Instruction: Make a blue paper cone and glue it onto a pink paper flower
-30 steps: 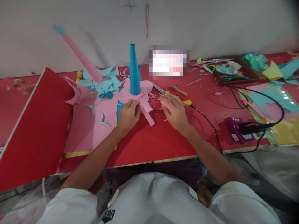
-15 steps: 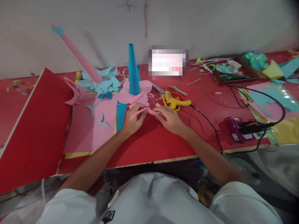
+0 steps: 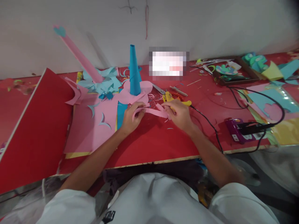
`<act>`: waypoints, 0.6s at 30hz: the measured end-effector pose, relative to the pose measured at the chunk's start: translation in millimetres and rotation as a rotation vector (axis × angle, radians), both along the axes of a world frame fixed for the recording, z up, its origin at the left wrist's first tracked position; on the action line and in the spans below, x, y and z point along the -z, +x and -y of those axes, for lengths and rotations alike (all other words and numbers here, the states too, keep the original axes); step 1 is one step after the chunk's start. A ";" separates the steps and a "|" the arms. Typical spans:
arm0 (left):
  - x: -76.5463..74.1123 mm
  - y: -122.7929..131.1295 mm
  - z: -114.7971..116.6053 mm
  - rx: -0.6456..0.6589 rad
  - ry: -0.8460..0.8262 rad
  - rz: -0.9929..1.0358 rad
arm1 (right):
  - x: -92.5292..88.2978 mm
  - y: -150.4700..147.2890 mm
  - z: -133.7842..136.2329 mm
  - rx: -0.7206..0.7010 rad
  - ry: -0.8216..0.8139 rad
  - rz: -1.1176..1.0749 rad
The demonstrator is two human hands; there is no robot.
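A pink paper strip (image 3: 155,112) stretches between my two hands above the red table. My left hand (image 3: 133,117) is closed on its curled left end. The fingers of my right hand (image 3: 179,114) pinch it at the other end, where a short piece sticks up. Just beyond stands a blue paper cone (image 3: 134,73) on a pink scalloped paper base (image 3: 146,88). A yellow glue gun (image 3: 167,97) lies behind my right hand, partly covered by it. Scissors (image 3: 158,89) and thin pink scraps lie near the base.
Pink sheets (image 3: 88,130) with blue crescent cut-outs lie left, beside a leaning red board (image 3: 39,130). A pink paper tube (image 3: 79,56) rises from light-blue scraps. Right are a purple power strip (image 3: 235,130), a black cable and a dark tray (image 3: 251,73).
My right hand has moved right, away from my left, drawing the pink strip out longer between them. It now covers part of the glue gun.
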State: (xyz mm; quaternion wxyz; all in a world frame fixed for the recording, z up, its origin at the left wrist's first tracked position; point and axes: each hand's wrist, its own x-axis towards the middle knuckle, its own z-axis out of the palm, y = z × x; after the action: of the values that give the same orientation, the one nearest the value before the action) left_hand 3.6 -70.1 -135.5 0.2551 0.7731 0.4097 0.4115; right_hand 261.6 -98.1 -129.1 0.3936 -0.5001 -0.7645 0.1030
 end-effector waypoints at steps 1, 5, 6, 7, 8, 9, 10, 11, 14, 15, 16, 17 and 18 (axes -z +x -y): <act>0.1 -2.1 -1.7 -0.005 -0.022 -0.016 | -2.0 8.8 -2.3 0.036 0.020 0.022; 4.3 -7.3 -8.6 -0.013 -0.067 -0.084 | -3.8 51.6 -14.0 0.068 -0.058 0.198; 5.9 -7.4 -9.6 -0.022 -0.071 -0.098 | -2.7 61.3 -16.5 0.073 -0.091 0.235; 7.4 -7.2 -10.3 -0.033 -0.074 -0.114 | -1.1 69.6 -18.6 0.057 -0.129 0.261; 8.8 -6.8 -10.7 -0.044 -0.078 -0.131 | 0.8 76.2 -20.3 0.021 -0.163 0.264; 9.9 -6.3 -10.7 -0.053 -0.082 -0.147 | 2.8 80.8 -21.6 -0.029 -0.192 0.256; 10.7 -5.7 -10.6 -0.057 -0.087 -0.162 | 4.9 83.5 -22.6 -0.077 -0.218 0.254; 11.2 -5.3 -10.4 -0.059 -0.092 -0.173 | 6.9 84.5 -23.3 -0.097 -0.233 0.253; 11.5 -4.6 -9.5 -0.057 -0.088 -0.179 | 12.0 80.7 -23.8 -0.023 -0.246 0.262; 11.5 -4.5 -9.3 -0.056 -0.085 -0.175 | 13.1 78.6 -23.6 0.016 -0.243 0.262; 11.4 -4.6 -9.0 -0.055 -0.082 -0.172 | 13.7 76.6 -23.2 0.045 -0.240 0.259; 11.3 -4.7 -8.9 -0.052 -0.080 -0.168 | 13.6 74.9 -22.7 0.063 -0.234 0.256; 11.2 -4.8 -8.7 -0.050 -0.077 -0.163 | 12.8 73.4 -22.1 0.075 -0.225 0.252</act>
State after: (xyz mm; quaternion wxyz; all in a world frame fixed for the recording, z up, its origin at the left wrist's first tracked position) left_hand -1.2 -61.4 -146.7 0.2403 0.7833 0.4637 0.3373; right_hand 335.0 -76.1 -141.8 0.2397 -0.5781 -0.7722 0.1099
